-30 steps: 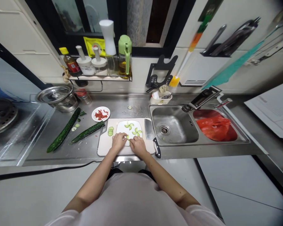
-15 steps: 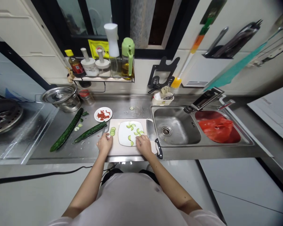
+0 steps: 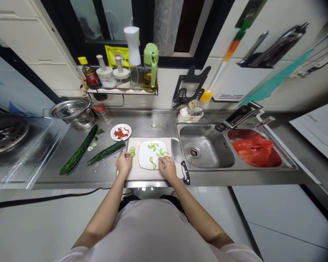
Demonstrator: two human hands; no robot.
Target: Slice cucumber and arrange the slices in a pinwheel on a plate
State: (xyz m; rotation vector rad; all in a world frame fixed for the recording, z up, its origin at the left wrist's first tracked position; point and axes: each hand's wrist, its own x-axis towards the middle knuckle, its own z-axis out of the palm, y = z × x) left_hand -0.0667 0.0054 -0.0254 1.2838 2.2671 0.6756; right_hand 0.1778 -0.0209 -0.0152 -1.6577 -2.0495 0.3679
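A white plate [image 3: 147,159] with several green cucumber slices [image 3: 160,153] lies on a pale cutting board [image 3: 142,174] at the counter's front edge. My left hand [image 3: 124,162] sits at the board's left side, fingers curled beside a small stack of cucumber slices [image 3: 132,151]; what it holds is hidden. My right hand [image 3: 167,167] rests at the plate's lower right rim, fingers bent down onto it. A cleaver [image 3: 178,156] with a black handle lies on the board's right edge.
Two long cucumbers [image 3: 78,149] and a small dish of red chopped bits [image 3: 120,132] lie left of the board. A steel pot [image 3: 72,112] stands further left. A sink [image 3: 205,150] with a red basin [image 3: 255,151] is on the right. A condiment rack [image 3: 120,76] hangs behind.
Both hands were together at the plate's near edge. My left hand has moved left to the sliced stack on the board, and my right hand has shifted to the plate's lower right.
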